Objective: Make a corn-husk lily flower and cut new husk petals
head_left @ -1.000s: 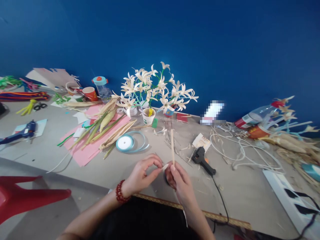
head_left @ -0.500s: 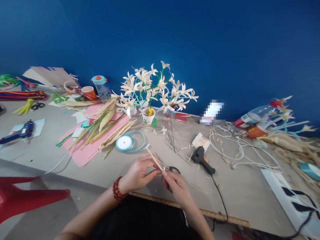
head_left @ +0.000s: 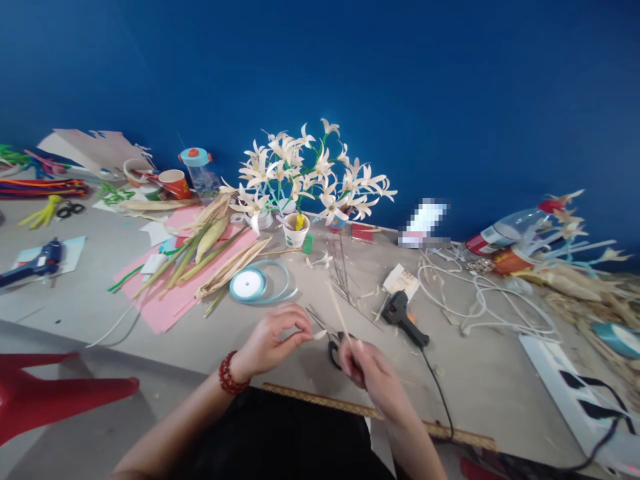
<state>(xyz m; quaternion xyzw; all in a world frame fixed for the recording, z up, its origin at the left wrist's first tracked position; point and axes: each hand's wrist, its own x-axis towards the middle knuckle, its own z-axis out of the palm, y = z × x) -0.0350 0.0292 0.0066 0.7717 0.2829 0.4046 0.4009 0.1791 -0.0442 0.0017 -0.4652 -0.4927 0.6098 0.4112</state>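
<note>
Between the thumb and forefinger of my left hand (head_left: 270, 343) is a small pale petal-shaped piece (head_left: 320, 335), pinched by one end. My right hand (head_left: 373, 373) is closed around a thin wooden stick (head_left: 339, 308) that slants up and away from the fist. The two hands are apart, low over the front of the table. Partly behind my right hand lie black-handled scissors (head_left: 333, 355). Further back, white paper-like flowers (head_left: 295, 160) on green stems stand in a paper cup (head_left: 297, 233). A roll of light blue ribbon (head_left: 249, 285) lies beyond my left hand.
A black glue gun (head_left: 407, 319) with a trailing cord lies to the right, near a white cable (head_left: 483, 300) and a power strip (head_left: 565, 393). Husks rest on pink paper (head_left: 155, 303) at left. Thin wires (head_left: 344, 270) lie mid-table. A red stool (head_left: 60, 400) stands at lower left.
My hands have moved apart, the right one going right with the stick. The small pale piece now shows alone in my left fingers, away from the stick.
</note>
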